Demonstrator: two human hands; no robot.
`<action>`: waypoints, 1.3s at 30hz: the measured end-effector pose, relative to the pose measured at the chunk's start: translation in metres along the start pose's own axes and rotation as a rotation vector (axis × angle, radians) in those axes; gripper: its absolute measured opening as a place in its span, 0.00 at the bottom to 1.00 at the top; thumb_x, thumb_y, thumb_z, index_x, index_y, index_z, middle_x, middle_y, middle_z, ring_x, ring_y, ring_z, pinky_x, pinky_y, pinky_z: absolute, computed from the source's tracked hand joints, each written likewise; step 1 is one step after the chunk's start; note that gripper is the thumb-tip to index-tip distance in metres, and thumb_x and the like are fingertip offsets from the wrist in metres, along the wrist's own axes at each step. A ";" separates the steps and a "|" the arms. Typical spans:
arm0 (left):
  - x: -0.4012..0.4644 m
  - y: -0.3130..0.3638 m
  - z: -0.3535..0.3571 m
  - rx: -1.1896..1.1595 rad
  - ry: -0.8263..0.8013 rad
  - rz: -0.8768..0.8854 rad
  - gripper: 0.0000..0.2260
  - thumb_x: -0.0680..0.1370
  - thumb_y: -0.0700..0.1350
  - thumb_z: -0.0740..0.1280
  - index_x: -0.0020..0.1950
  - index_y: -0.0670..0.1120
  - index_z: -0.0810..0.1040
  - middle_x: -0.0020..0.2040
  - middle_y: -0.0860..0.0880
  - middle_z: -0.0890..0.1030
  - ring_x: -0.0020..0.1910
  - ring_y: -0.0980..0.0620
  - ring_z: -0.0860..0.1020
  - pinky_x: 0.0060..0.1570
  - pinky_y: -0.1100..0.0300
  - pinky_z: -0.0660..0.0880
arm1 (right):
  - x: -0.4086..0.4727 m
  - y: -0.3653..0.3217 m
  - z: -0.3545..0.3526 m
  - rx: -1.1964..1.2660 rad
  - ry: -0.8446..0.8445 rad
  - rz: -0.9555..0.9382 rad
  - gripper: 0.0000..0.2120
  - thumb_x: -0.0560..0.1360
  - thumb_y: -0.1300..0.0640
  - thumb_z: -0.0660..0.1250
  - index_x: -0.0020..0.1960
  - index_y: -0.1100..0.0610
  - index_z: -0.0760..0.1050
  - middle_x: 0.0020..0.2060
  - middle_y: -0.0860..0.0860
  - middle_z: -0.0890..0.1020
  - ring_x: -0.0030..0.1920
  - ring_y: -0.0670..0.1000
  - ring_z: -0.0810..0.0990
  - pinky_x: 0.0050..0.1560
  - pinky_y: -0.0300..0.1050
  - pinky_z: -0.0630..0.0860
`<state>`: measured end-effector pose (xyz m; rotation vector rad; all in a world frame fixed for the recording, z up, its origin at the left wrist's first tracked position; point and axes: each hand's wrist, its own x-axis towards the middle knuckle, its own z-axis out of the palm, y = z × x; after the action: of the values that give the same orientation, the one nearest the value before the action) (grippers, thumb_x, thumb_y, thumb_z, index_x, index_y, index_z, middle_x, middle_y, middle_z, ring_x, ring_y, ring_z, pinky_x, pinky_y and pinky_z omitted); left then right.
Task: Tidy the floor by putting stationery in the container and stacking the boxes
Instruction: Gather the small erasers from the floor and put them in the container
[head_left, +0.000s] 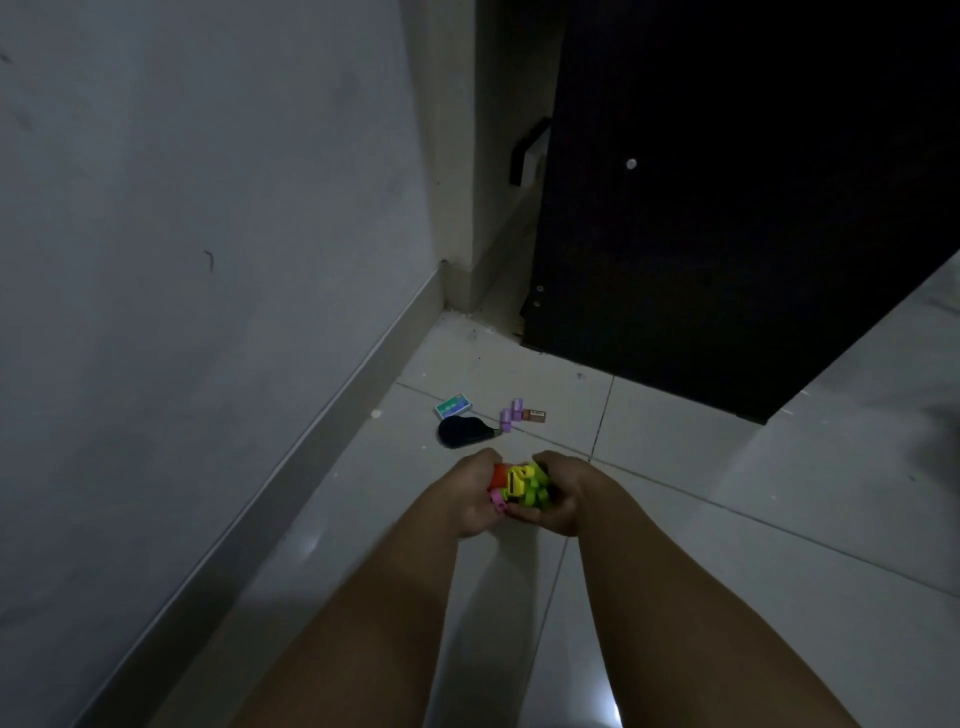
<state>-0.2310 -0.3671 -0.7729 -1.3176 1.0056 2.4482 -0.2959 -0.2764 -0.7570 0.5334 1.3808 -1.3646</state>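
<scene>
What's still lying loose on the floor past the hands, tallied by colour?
Purple pieces: 3, clustered
Brown piece: 1, touching the purple ones
Green-and-white box: 1
Black item: 1
Total: 6

A dim home room corner: pale tiled floor (675, 545), painted wall (208, 208) with skirting on the left, dark wooden cabinet (727, 208) at far right.

A: What are the surfaces like?
B: The floor tiles (675, 545) are glossy and smooth, reflecting light. The wall (182, 234) is matt paint, scuffed.
A: And the held pieces?
B: The bright stationery pieces (524, 486) look like smooth plastic.
</scene>
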 end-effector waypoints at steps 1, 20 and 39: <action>0.001 -0.002 -0.003 -0.003 0.016 0.000 0.10 0.81 0.42 0.51 0.48 0.39 0.70 0.43 0.38 0.75 0.40 0.43 0.75 0.41 0.52 0.73 | 0.001 0.002 0.000 -0.003 0.001 0.006 0.16 0.81 0.55 0.55 0.59 0.65 0.71 0.59 0.65 0.76 0.59 0.62 0.76 0.55 0.56 0.76; -0.122 0.026 0.045 0.185 0.164 -0.022 0.13 0.81 0.42 0.56 0.40 0.42 0.74 0.35 0.44 0.76 0.33 0.49 0.74 0.34 0.60 0.71 | -0.118 -0.011 0.015 0.104 -0.088 0.096 0.10 0.80 0.60 0.57 0.51 0.67 0.74 0.48 0.64 0.77 0.52 0.62 0.76 0.57 0.56 0.75; -0.450 0.198 0.198 0.221 0.090 0.010 0.14 0.80 0.42 0.60 0.62 0.37 0.74 0.52 0.40 0.79 0.44 0.48 0.79 0.48 0.55 0.77 | -0.478 -0.180 0.087 0.013 -0.124 0.107 0.09 0.80 0.62 0.57 0.49 0.65 0.74 0.42 0.61 0.79 0.41 0.57 0.79 0.30 0.48 0.81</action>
<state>-0.1880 -0.3226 -0.2463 -1.3598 1.2651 2.2248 -0.2641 -0.2302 -0.2415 0.5153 1.2269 -1.2989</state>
